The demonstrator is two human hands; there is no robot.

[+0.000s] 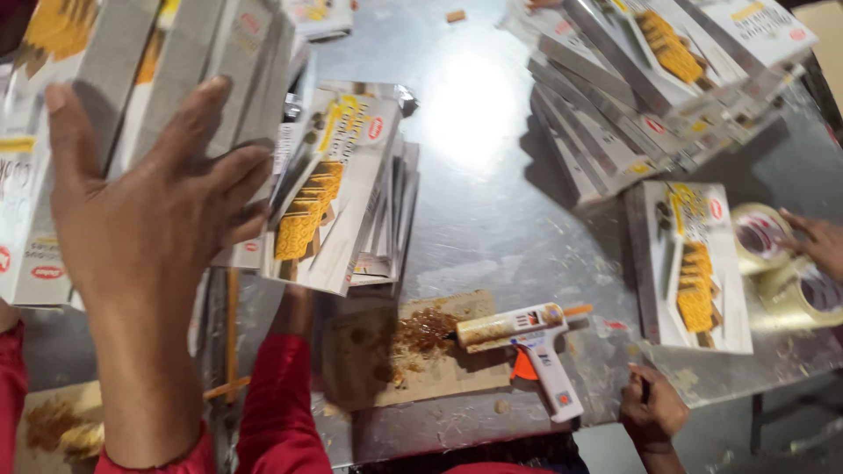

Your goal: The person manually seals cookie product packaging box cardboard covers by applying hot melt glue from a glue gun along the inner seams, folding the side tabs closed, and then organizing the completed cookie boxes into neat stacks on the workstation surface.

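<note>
At the left of the surface point(492, 219) | left hand point(149, 211) spread wide, laid flat on a box stack point(105, 79), holding nothing | box long axis away from the body | right hand point(652, 405) farther, grip cannot be told.

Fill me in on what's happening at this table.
A person in red sleeves presses the left hand flat against a leaning row of flat biscuit cartons. The right hand rests at the edge of the metal table, near a glue gun lying on a glue-stained cardboard pad. More cartons are fanned out in a far stack. At the right edge, another person's hand touches rolls of clear tape.
</note>
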